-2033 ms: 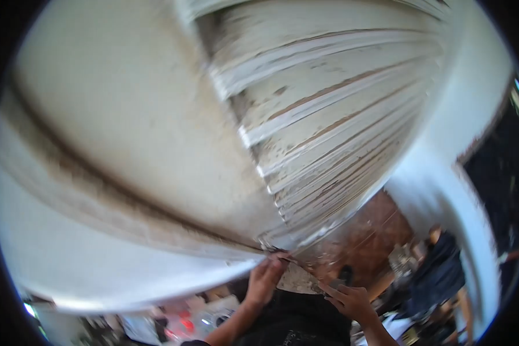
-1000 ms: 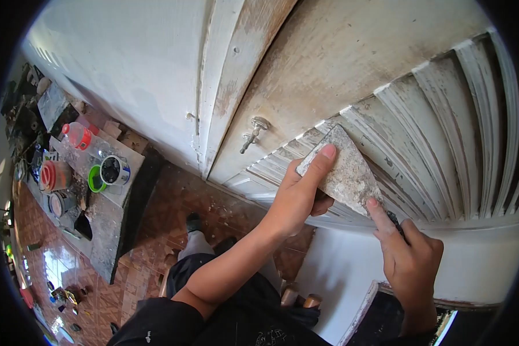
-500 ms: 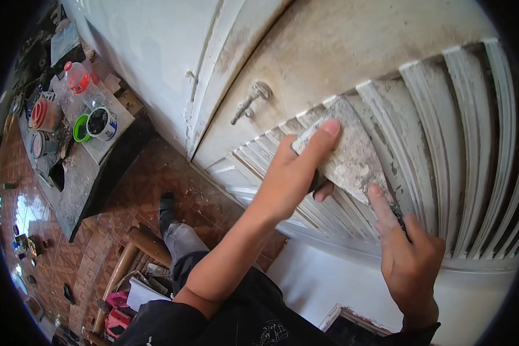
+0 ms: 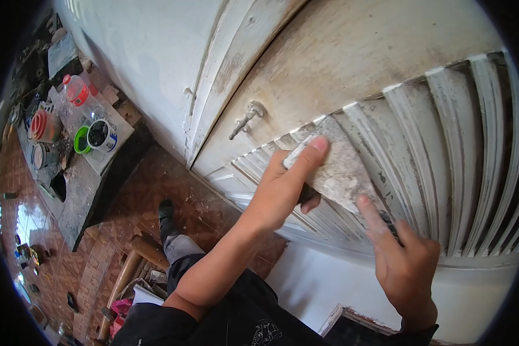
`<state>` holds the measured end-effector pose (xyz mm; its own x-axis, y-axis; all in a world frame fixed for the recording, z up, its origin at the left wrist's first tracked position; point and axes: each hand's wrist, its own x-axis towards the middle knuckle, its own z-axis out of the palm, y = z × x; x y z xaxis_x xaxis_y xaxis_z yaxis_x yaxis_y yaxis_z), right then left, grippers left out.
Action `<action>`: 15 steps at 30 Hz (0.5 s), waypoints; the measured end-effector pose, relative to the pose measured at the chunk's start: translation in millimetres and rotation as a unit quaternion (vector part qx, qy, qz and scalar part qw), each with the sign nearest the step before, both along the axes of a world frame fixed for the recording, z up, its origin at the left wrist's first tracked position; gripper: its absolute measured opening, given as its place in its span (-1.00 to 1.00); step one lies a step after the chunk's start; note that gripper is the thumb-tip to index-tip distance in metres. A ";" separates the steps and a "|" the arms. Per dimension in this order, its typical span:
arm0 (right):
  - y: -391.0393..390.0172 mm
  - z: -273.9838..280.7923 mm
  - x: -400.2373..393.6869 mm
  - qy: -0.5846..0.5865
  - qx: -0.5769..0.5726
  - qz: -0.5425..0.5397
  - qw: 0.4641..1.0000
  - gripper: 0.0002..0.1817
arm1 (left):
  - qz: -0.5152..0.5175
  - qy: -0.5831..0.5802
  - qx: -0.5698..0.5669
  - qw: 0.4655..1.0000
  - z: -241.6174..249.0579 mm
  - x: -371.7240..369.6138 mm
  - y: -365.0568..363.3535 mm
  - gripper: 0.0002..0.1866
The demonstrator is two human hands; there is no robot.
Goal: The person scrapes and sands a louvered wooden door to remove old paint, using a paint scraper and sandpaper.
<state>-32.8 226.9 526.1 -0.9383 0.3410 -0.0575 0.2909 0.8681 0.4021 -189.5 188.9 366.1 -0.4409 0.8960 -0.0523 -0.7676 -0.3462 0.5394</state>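
A wide putty knife (image 4: 343, 173), its blade crusted with pale filler, is held up in front of a louvred door (image 4: 357, 63). My right hand (image 4: 406, 259) is closed round its dark handle, the index finger stretched along the blade. My left hand (image 4: 279, 190) grips the blade's left edge, thumb flat on the upper face and fingers curled below. Something dark shows under the left hand's fingers; I cannot make out what it is. Behind the blade run the door's whitish, worn slats (image 4: 409, 144).
A door handle (image 4: 249, 119) juts out left of the slats. At the left, a cluttered worktop (image 4: 92, 193) carries a plastic bottle (image 4: 78, 92), a white tub of dark material (image 4: 102, 135) and a green container (image 4: 81, 140). A wooden chair (image 4: 150, 249) stands by my leg.
Both hands and the putty knife have shifted slightly left and down in view, along with a small turn of the camera. The hold on the knife looks the same.
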 end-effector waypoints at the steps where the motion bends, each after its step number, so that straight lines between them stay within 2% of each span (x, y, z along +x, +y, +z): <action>1: 2.8 -1.6 1.7 -0.004 0.014 0.019 1.000 -0.38 | 0.019 0.008 -0.008 1.000 0.9 -1.9 0.6 -0.56; 5: 5.3 -0.2 2.9 -0.010 0.021 0.032 0.999 -0.36 | -0.030 -0.031 -0.003 0.999 -6.3 5.6 0.6 -0.55; 8: 1.4 0.5 -5.8 -0.023 -0.013 -0.016 1.000 -0.42 | -0.006 -0.026 -0.027 0.999 3.6 3.6 -0.3 -0.52; 11: 0.2 5.5 -2.0 -0.007 -0.027 -0.003 1.000 -0.41 | 0.007 -0.017 -0.065 0.998 2.0 6.5 -1.9 -0.47; 13: 3.2 8.3 -10.5 -0.008 -0.039 0.001 0.999 -0.41 | -0.008 -0.024 -0.018 1.000 3.2 5.3 -2.4 -0.46; 15: 3.2 9.3 -8.9 -0.010 -0.043 -0.008 0.999 -0.40 | 0.027 -0.025 -0.029 0.999 4.6 4.8 1.1 -0.47</action>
